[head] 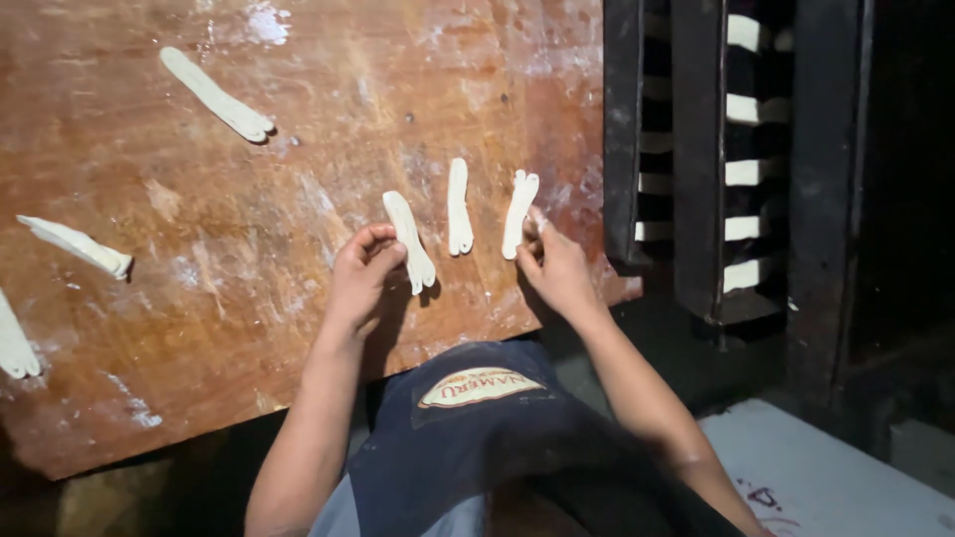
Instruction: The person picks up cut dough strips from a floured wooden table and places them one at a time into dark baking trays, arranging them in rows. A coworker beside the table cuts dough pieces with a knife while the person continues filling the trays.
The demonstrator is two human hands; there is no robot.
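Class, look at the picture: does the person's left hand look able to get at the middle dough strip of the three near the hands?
Probably yes. The left hand touches the neighbouring strip, and the middle dough strip lies just beyond it on the wooden board, with nothing lying across it.

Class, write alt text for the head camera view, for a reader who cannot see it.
Two bare hands work strips of pale dough on a floured wooden table: the left hand touches one strip, the right hand another. A third strip lies between them.

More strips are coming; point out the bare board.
Free: the wide patch of board between the upper-left strip and the three middle strips. Crowded: around the left hand and right hand.
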